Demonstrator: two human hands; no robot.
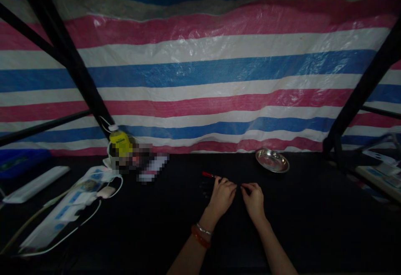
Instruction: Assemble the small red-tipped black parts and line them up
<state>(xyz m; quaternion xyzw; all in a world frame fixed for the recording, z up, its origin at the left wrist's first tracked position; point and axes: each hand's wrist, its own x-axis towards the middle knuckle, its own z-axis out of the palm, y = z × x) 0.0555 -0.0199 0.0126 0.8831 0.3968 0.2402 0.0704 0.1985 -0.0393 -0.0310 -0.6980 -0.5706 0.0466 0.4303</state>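
Note:
My left hand [222, 195] is over the dark table with its fingers curled downward and together. What it holds, if anything, is hidden under the fingers. A red pen-like stick [207, 175] lies just beyond its knuckles, and several thin dark sticks [205, 189] lie to its left, hard to make out against the black surface. A short gap to the right, my right hand [253, 202] has thumb and forefinger pinched together, pointing towards the left hand. Anything between those fingertips is too small and dark to name.
A shiny round metal dish [272, 160] stands at the back right. Leftward are a blurred-out phone-shaped thing [153, 168], a yellow-labelled bottle [120, 141] and a white power strip [67, 208] with cables. Black frame posts [75, 70] flank the striped sheet [213, 70] behind.

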